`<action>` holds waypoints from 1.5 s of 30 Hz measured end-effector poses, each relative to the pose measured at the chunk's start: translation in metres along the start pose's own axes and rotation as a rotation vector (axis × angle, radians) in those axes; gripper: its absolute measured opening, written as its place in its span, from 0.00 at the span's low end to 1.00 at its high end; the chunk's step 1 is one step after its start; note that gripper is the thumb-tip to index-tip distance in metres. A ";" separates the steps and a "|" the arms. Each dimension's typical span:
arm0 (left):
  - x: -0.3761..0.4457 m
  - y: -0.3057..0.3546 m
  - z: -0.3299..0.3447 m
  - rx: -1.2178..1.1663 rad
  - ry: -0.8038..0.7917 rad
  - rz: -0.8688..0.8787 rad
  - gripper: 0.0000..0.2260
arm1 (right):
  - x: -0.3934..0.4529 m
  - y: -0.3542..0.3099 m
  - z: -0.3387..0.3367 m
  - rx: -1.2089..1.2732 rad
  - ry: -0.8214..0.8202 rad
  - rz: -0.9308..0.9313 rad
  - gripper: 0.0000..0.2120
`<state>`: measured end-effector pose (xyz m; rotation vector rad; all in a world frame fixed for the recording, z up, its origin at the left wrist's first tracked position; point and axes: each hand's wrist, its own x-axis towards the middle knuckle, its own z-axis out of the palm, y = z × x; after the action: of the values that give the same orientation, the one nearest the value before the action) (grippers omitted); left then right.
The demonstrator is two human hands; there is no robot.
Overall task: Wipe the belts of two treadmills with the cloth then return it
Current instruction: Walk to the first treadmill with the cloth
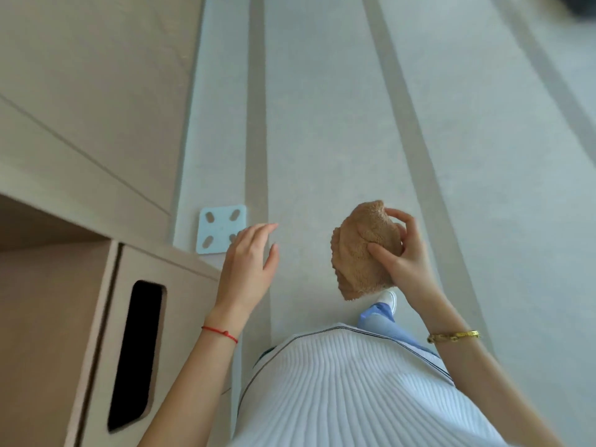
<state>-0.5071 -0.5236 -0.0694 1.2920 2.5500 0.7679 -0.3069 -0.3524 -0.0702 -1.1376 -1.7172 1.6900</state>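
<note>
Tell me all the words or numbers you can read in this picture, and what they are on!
There are none to read here.
The pale blue scale on the floor shows only four oval pads, no digits.
The brown cloth in the right hand has no label showing.
The beige cabinet is plain.

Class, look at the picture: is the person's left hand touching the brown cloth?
Apart. The head view shows bare floor between the left hand and the cloth, which only the right hand grips.

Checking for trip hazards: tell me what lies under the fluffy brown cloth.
Below the fluffy brown cloth, held by the right hand, are grey striped floor and a white shoe; the cloth hides the floor directly behind it.
</note>
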 end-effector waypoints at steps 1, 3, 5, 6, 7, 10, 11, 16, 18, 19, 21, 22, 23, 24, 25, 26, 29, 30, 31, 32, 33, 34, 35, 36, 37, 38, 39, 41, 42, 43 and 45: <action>0.014 0.015 0.011 -0.001 -0.017 0.027 0.15 | 0.007 0.000 -0.018 0.001 0.040 0.002 0.27; 0.042 0.048 0.033 -0.018 -0.046 0.078 0.15 | 0.021 0.000 -0.056 0.006 0.100 0.008 0.28; 0.069 0.085 0.057 -0.037 -0.070 0.122 0.15 | 0.036 0.000 -0.096 0.022 0.139 0.014 0.30; 0.082 0.104 0.069 -0.045 -0.079 0.145 0.15 | 0.044 -0.001 -0.117 0.024 0.156 0.016 0.31; 0.094 0.122 0.081 -0.053 -0.089 0.169 0.16 | 0.051 -0.001 -0.136 0.020 0.173 0.016 0.32; 0.128 0.174 0.114 -0.071 -0.135 0.238 0.16 | 0.073 -0.002 -0.191 -0.009 0.242 0.009 0.33; 0.139 0.189 0.124 -0.074 -0.151 0.261 0.16 | 0.079 -0.001 -0.207 -0.014 0.264 0.011 0.33; 0.195 0.256 0.164 -0.079 -0.231 0.360 0.16 | 0.110 0.001 -0.268 0.029 0.380 0.037 0.33; 0.219 0.277 0.179 -0.077 -0.267 0.395 0.16 | 0.124 0.004 -0.287 0.044 0.435 0.053 0.33; 0.231 0.287 0.187 -0.074 -0.284 0.410 0.16 | 0.131 0.006 -0.296 0.046 0.459 0.061 0.33; 0.257 0.304 0.204 -0.067 -0.316 0.442 0.16 | 0.148 0.009 -0.315 0.059 0.502 0.080 0.32; 0.271 0.311 0.213 -0.068 -0.328 0.456 0.16 | 0.159 0.011 -0.324 0.067 0.522 0.087 0.32; 0.286 0.319 0.222 -0.068 -0.338 0.469 0.16 | 0.171 0.012 -0.334 0.072 0.539 0.090 0.32; 0.302 0.327 0.232 -0.067 -0.347 0.477 0.16 | 0.184 0.013 -0.345 0.074 0.555 0.090 0.32; 0.319 0.336 0.243 -0.067 -0.353 0.482 0.16 | 0.198 0.014 -0.356 0.076 0.570 0.092 0.32; 0.337 0.345 0.252 -0.067 -0.358 0.489 0.16 | 0.213 0.015 -0.368 0.081 0.586 0.096 0.32; 0.397 0.378 0.279 -0.071 -0.365 0.515 0.16 | 0.266 0.011 -0.406 0.082 0.634 0.105 0.32; 0.418 0.390 0.288 -0.074 -0.366 0.529 0.16 | 0.285 0.008 -0.419 0.080 0.651 0.105 0.32; 0.437 0.402 0.294 -0.075 -0.370 0.546 0.16 | 0.301 0.005 -0.430 0.080 0.666 0.105 0.32; 0.456 0.413 0.301 -0.077 -0.378 0.560 0.16 | 0.317 0.001 -0.442 0.080 0.687 0.102 0.32; 0.480 0.429 0.310 -0.079 -0.387 0.574 0.16 | 0.338 -0.003 -0.457 0.081 0.716 0.094 0.32; 0.498 0.440 0.317 -0.078 -0.390 0.590 0.16 | 0.353 -0.007 -0.468 0.078 0.727 0.089 0.32; 0.514 0.451 0.322 -0.076 -0.384 0.610 0.16 | 0.366 -0.011 -0.478 0.076 0.734 0.084 0.32; 0.536 0.466 0.330 -0.075 -0.389 0.630 0.16 | 0.384 -0.015 -0.493 0.078 0.755 0.083 0.32; 0.556 0.480 0.337 -0.074 -0.401 0.648 0.16 | 0.400 -0.019 -0.507 0.078 0.782 0.080 0.32; 0.575 0.494 0.344 -0.075 -0.407 0.668 0.15 | 0.415 -0.022 -0.519 0.081 0.806 0.074 0.32; 0.592 0.508 0.352 -0.073 -0.417 0.685 0.15 | 0.427 -0.025 -0.532 0.088 0.822 0.072 0.32; 0.624 0.536 0.367 -0.069 -0.446 0.711 0.15 | 0.449 -0.028 -0.557 0.111 0.857 0.081 0.32; 0.638 0.548 0.375 -0.066 -0.461 0.722 0.16 | 0.459 -0.028 -0.569 0.119 0.876 0.087 0.32; 0.651 0.561 0.385 -0.065 -0.477 0.728 0.16 | 0.469 -0.027 -0.582 0.126 0.891 0.092 0.32; 0.676 0.586 0.406 -0.065 -0.504 0.740 0.16 | 0.490 -0.023 -0.610 0.132 0.919 0.107 0.31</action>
<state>-0.3525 0.4468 -0.0612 2.1069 1.6313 0.5179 -0.0864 0.3981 -0.0755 -1.6098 -0.9600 1.0196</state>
